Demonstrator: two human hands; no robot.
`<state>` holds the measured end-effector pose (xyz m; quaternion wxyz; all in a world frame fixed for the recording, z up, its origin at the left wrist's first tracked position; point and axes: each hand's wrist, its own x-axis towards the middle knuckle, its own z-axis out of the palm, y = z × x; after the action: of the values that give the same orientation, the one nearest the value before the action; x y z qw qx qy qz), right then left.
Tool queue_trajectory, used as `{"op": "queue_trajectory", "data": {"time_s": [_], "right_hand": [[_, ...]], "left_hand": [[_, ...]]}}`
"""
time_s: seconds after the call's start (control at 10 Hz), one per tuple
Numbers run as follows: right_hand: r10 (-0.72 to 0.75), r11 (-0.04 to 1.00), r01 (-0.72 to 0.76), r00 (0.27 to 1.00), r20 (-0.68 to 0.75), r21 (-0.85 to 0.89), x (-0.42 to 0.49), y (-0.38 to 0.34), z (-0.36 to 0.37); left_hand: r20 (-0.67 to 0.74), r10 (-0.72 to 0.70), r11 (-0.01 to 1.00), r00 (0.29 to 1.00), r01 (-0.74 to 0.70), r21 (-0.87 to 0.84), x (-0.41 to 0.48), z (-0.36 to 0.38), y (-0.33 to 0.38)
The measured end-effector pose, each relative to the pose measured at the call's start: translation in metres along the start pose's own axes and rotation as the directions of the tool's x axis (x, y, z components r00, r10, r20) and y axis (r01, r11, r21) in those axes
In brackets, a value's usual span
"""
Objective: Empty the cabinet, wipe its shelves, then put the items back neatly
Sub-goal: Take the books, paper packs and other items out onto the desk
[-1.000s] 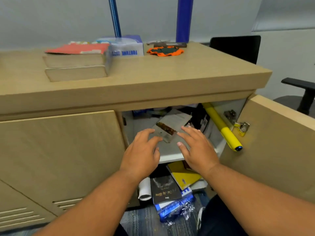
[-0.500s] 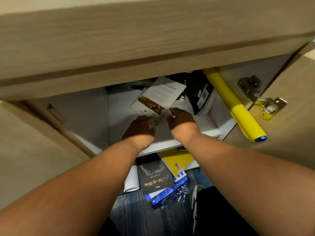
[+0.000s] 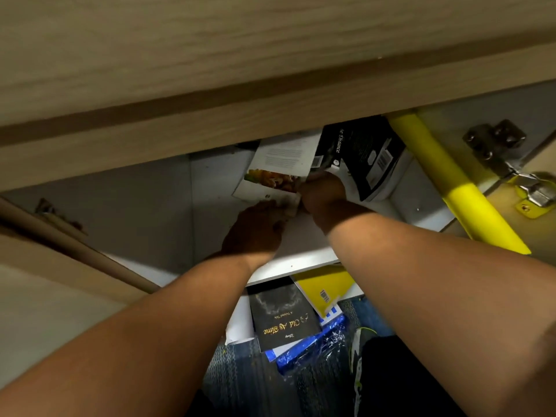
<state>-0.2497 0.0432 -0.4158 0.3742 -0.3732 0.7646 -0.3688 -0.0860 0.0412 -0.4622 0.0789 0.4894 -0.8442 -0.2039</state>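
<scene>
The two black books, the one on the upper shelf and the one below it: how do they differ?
The upper black book stands tilted, barcodes showing; the lower black book lies flat, gold title up. The upper is beside the right hand gripping a booklet; the lower lies below the shelf, untouched. Both have dark covers.

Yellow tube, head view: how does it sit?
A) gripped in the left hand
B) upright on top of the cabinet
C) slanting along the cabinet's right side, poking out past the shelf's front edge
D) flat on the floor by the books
C: the yellow tube slants down from under the cabinet top, beside the hinge, and ends beyond the front edge of the shelf. The left hand and right hand are at the booklet.
</scene>
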Motion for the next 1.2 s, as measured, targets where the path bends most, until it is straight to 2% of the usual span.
{"op": "queue_trajectory", "data": {"time_s": [0.1, 0.2, 0.3, 0.4, 0.5, 0.6, 0.7, 0.8, 0.9, 1.2], "right_hand": [[-0.035, 0.992, 0.038, 0.999, -0.033, 0.124, -0.005, 0.009, 0.0], [-0.079, 0.969, 0.09, 0.995, -0.059, 0.229, -0.011, 0.029, -0.003], [-0.088, 0.956, 0.088, 0.996, -0.013, 0.281, -0.037, 0.03, -0.02], [-0.158, 0.951, 0.156, 0.987, -0.014, 0.268, -0.052, 0.037, -0.035], [-0.229, 0.937, 0.219, 0.974, 0.003, 0.273, -0.068, 0.04, -0.047], [-0.249, 0.937, 0.234, 0.968, 0.025, 0.26, -0.086, 0.04, -0.057], [-0.262, 0.958, 0.244, 0.958, 0.117, 0.149, -0.111, 0.035, -0.066], [-0.248, 0.965, 0.232, 0.96, 0.134, 0.122, -0.138, 0.032, -0.072], [-0.299, 0.952, 0.288, 0.945, 0.128, 0.099, -0.164, 0.03, -0.077], [-0.498, 0.867, 0.496, 0.863, 0.086, 0.044, -0.25, -0.019, -0.113]], "left_hand": [[-0.144, -0.076, 0.987, 0.987, 0.055, -0.148, -0.005, -0.017, 0.005], [-0.296, -0.335, 0.868, 0.894, 0.171, -0.466, -0.005, -0.035, 0.006], [-0.163, -0.475, 0.686, 0.865, 0.248, -0.684, -0.004, -0.051, 0.008], [-0.082, -0.406, 0.674, 0.91, 0.238, -0.699, -0.012, -0.057, 0.021], [-0.103, -0.314, 0.722, 0.944, 0.167, -0.671, -0.026, -0.058, 0.029], [-0.109, -0.264, 0.725, 0.958, 0.123, -0.677, -0.044, -0.057, 0.031], [-0.093, -0.298, 0.715, 0.95, 0.158, -0.681, -0.066, -0.061, 0.039], [-0.092, -0.324, 0.724, 0.942, 0.184, -0.665, -0.092, -0.068, 0.047], [-0.115, -0.31, 0.77, 0.944, 0.178, -0.613, -0.124, -0.077, 0.056], [-0.332, -0.207, 0.821, 0.92, -0.021, -0.57, -0.21, -0.14, 0.099]]}}
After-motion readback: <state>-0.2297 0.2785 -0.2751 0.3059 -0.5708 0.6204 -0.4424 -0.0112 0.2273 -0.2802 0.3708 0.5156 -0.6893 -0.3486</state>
